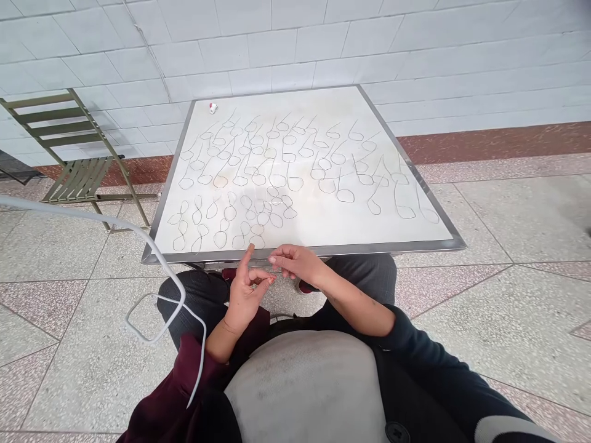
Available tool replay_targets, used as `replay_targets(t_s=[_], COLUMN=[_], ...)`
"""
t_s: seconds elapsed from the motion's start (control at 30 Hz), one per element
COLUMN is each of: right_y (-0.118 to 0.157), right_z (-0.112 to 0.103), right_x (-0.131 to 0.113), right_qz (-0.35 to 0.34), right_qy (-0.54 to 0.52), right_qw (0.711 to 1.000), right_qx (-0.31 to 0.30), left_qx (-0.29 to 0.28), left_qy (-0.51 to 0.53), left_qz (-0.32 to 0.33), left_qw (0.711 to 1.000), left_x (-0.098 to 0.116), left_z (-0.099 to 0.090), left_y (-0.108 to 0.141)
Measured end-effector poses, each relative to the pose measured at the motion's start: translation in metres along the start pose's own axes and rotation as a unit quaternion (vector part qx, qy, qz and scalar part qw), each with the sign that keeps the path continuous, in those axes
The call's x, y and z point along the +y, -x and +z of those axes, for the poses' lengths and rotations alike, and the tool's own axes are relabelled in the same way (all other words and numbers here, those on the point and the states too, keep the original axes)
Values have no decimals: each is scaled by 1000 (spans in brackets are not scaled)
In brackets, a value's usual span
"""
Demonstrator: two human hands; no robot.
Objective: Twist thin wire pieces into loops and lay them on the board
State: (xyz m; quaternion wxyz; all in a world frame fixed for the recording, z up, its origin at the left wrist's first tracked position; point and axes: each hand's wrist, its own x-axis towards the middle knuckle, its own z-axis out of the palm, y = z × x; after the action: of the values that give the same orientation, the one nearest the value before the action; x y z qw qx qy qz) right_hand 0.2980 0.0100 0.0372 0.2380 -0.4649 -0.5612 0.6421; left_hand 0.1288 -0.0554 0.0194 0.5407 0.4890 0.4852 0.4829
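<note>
So both hands meet just off the near edge of the white table (415, 231) — left hand (243, 294) half open with its forefinger up, right hand (295, 261) pinching a thin wire piece (272, 269) between them. Wire loops (258, 178) cover the tabletop. Risk as I see it: a loose pinch drops the piece onto the lap or floor.
</note>
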Motion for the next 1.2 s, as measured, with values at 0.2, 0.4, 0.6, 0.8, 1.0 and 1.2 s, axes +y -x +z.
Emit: replay_targets(t_s=[0.2, 0.4, 0.6, 0.8, 1.0, 1.2], right_y=[-3, -3, 1, 6, 10, 12], right_z=[5, -1, -15, -22, -25, -27], right_x=[9, 21, 25, 18, 7, -4], right_qz=[-63, -224, -315, -314, -243, -221], right_qy=[-62, 48, 146, 209, 211, 200], right_qw=[996, 973, 937, 925, 945, 953], right_qx=[16, 1, -48, -52, -52, -56], left_qx=[-18, -58, -68, -64, -71, -73], left_qy=[85, 137, 137, 128, 152, 180], left_qz=[-90, -181, -190, -179, -195, -199], left_qw=[992, 972, 970, 973, 966, 961], left_x=[0, 0, 4, 4, 5, 7], left_z=[1, -1, -1, 1, 2, 3], left_y=[-1, -2, -1, 0, -1, -1])
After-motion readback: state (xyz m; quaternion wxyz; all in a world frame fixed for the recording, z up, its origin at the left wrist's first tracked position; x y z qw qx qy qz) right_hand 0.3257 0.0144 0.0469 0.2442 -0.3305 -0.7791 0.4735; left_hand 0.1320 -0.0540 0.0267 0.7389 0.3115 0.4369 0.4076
